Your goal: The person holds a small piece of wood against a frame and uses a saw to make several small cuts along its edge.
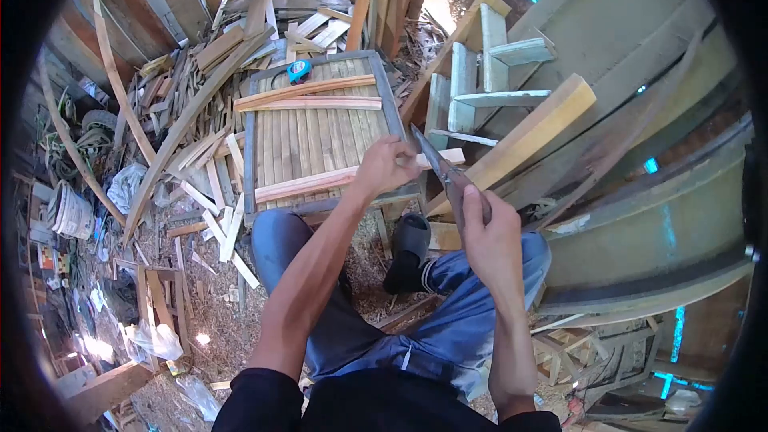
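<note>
My left hand (387, 166) is closed around a light wooden strip (308, 184) that lies across the near part of a slatted wooden panel (320, 136). The strip's end (454, 156) sticks out to the right of the panel. My right hand (490, 232) grips the handle of a dark tool with a long pointed blade (426, 146), which looks like a saw. Its blade crosses the strip's end, but whether it touches the wood is unclear. Two more strips (320, 102) lie on the panel's far part, beside a blue tape measure (298, 72).
Scrap wood (220, 56) is heaped behind and left of the panel. A thick beam (528, 132) slants up at the right, near pale wooden pieces (496, 52). A white bucket (72, 212) stands far left. My sandalled foot (412, 240) is below the panel.
</note>
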Demonstrator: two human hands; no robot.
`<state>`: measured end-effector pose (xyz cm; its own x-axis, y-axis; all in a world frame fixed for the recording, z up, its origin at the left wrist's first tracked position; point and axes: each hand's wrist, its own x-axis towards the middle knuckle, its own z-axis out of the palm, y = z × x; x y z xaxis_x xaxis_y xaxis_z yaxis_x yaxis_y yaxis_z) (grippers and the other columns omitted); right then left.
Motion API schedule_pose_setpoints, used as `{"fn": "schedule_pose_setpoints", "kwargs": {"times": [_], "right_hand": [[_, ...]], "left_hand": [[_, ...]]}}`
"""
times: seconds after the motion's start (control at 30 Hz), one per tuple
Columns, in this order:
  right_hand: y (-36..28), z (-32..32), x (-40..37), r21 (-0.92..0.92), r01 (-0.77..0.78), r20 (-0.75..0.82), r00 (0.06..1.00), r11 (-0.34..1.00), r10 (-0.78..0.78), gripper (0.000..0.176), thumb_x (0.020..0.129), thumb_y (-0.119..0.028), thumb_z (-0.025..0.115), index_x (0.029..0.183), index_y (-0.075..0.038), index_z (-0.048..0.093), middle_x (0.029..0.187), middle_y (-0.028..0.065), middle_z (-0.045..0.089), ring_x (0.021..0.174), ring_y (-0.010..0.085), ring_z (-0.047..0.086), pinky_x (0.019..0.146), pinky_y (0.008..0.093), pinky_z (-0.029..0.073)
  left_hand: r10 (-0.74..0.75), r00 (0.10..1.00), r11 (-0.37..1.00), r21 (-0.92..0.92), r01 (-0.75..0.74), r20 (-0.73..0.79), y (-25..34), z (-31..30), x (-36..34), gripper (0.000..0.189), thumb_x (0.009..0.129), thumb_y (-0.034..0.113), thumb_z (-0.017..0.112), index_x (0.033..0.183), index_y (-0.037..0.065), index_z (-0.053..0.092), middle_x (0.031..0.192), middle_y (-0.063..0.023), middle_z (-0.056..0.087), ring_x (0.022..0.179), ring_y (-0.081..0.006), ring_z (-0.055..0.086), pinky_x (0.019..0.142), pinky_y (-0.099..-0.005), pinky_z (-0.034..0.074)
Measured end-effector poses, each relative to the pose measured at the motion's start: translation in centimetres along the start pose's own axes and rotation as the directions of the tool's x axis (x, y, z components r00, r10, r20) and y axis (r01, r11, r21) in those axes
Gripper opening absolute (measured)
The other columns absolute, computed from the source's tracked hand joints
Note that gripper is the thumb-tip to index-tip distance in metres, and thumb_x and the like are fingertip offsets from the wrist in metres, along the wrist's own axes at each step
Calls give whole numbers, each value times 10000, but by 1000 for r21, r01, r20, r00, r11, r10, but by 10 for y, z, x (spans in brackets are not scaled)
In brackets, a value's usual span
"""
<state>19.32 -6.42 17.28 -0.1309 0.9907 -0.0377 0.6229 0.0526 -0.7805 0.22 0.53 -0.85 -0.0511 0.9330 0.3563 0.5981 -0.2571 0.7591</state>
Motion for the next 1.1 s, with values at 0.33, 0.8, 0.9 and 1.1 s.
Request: {"fn": "schedule_pose_setpoints", "kwargs": {"times": [0.33, 0.8, 0.9, 1.1], "right_hand": [[38, -3, -8, 56, 53, -68, 996, 997, -49, 398, 988, -310, 538, 908, 63, 655, 676, 254, 601, 594, 349, 612, 614, 439, 461], [80, 85, 7, 5, 208, -271, 942, 978, -199, 349, 994, -276, 530, 849, 26, 630, 592, 119, 507, 568, 158, 525, 571, 359, 440], [115, 101, -5, 109, 241, -250, 946, 964, -208, 276, 977, -229, 534, 1051, 15, 641, 732, 216, 640, 674, 397, 653, 619, 436, 499], [196, 147, -12, 311, 194, -172, 974, 930, -146, 366, 987, -238, 498, 1221, 25, 600, 910, 212, 671, 821, 318, 678, 739, 419, 507]], "left_hand": [[-43, 999, 996, 84, 41, 25, 5, 2, 2, 351, 664, 276, 765, 854, -12, 703, 864, -192, 626, 906, -372, 611, 815, -448, 494], [-2, 998, 989, 146, 11, -62, 0, 3, 12, 383, 634, 294, 767, 845, -13, 677, 914, -189, 620, 944, -379, 601, 853, -458, 490], [7, 998, 995, 101, -1, -62, 9, -1, 6, 325, 651, 279, 756, 793, 11, 641, 894, -177, 600, 902, -374, 596, 811, -458, 498], [111, 994, 962, 248, -112, 18, 20, -6, 1, 263, 704, 209, 750, 882, 50, 638, 955, -125, 618, 962, -336, 584, 851, -432, 480]]}}
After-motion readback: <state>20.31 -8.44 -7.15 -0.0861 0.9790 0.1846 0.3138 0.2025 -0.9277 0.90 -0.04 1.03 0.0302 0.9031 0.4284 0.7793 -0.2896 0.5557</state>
